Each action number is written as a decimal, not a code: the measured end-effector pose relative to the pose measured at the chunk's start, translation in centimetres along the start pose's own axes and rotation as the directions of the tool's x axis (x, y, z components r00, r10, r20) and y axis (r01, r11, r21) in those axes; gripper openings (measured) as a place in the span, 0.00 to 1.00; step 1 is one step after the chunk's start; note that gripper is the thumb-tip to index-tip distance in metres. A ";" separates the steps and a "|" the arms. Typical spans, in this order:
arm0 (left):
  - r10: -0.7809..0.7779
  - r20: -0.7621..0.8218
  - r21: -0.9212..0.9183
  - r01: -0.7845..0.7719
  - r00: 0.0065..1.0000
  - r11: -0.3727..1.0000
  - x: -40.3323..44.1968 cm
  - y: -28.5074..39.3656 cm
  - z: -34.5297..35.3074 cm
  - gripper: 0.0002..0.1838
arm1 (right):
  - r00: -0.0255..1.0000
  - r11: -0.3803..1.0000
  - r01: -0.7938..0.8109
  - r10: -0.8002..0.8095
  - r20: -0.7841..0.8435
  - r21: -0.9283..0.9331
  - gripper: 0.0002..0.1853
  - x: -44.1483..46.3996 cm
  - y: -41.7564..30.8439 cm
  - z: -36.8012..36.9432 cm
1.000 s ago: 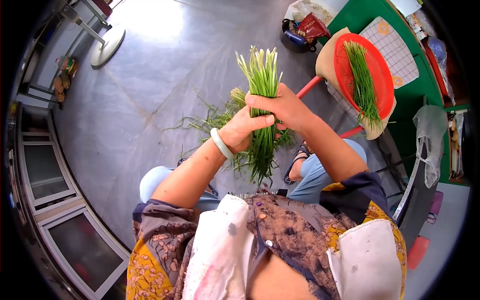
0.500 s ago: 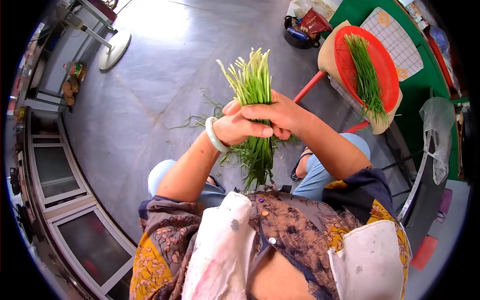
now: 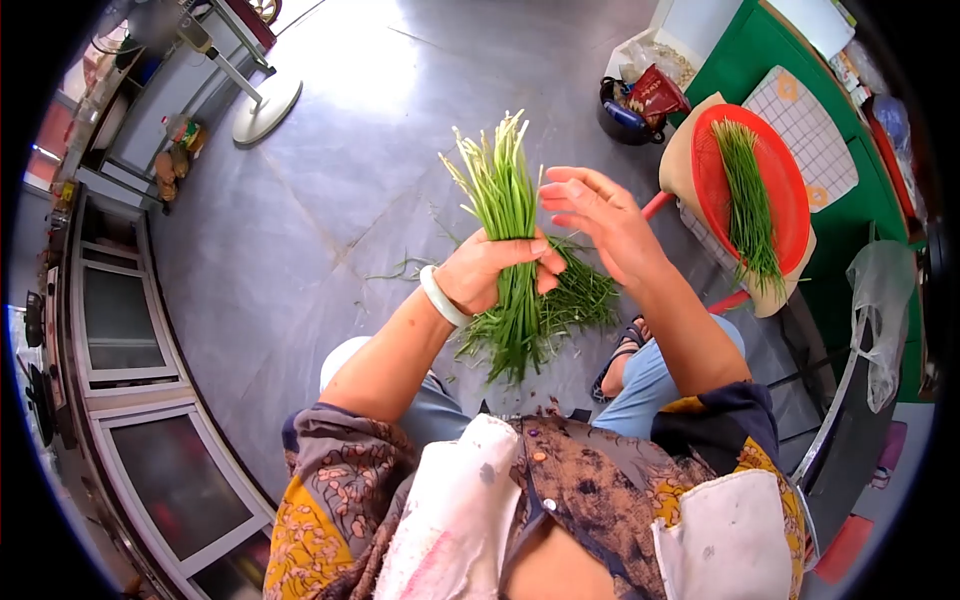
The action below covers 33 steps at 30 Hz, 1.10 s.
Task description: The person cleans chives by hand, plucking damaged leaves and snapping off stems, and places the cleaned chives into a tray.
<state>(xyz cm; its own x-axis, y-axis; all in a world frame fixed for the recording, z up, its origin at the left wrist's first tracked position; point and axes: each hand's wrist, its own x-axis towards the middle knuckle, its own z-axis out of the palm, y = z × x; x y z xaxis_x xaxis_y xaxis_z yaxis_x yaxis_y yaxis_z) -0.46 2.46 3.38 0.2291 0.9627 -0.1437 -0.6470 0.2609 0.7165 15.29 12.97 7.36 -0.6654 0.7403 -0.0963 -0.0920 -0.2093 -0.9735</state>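
Chives (image 3: 508, 200) are sitting in the left hand (image 3: 482, 266), pale ends pointing away from the body and leaves trailing toward it. The left fingers are wrapping round the middle of the bunch, thumb lying across the front; a firm but light hold would probably suit, since thin leaves are likely to bruise. The pale ends are splaying a little, so keeping the stems parallel should help. The right hand (image 3: 612, 222) is hovering just beside them, fingers spread and holding nothing; any touch is best kept gentle, running along the stems

Leftmost, a glass-panelled cabinet (image 3: 180, 480) is lining the room, and a white-based stand (image 3: 266, 112) is resting on the smooth grey floor (image 3: 270, 300). A loose green pile (image 3: 588, 292) is lying beneath the hands. Farther right, a black pot (image 3: 632, 134) is holding packets, a red basin (image 3: 788, 180) is carrying another bunch (image 3: 748, 200), and a clear bag (image 3: 880, 290) is hanging
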 end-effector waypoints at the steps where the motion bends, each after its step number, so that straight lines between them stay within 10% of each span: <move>1: -0.031 0.023 -0.049 0.032 0.999 0.998 0.1 0.1 -0.4 0.08 | 0.999 0.999 0.031 -0.033 -0.033 -0.038 0.16 0.2 -0.1 -0.5; 16: -0.059 -0.020 -0.138 0.055 0.998 0.989 1.1 -0.8 -1.5 0.10 | 0.995 0.978 0.100 -0.100 0.011 -0.181 0.10 2.0 -0.3 -0.8; 25: -0.010 -0.061 -0.068 0.006 0.998 0.998 1.1 -0.7 -2.3 0.13 | 0.692 0.699 0.714 -0.694 0.197 -0.047 0.15 -3.3 -11.8 -0.7; 33: -0.013 -0.147 -0.056 0.005 0.989 0.998 -0.4 -3.9 -7.7 0.10 | 0.971 0.834 0.224 -0.145 0.191 -0.505 0.14 -6.8 6.2 3.0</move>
<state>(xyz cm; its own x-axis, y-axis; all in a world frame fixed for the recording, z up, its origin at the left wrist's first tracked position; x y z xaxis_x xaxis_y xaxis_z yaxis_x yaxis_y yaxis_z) -3.63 1.64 -4.56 0.1278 0.9592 -0.2521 -0.6856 0.2691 0.6765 17.03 4.75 2.59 -0.7744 0.6267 0.0869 0.1483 0.3133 -0.9380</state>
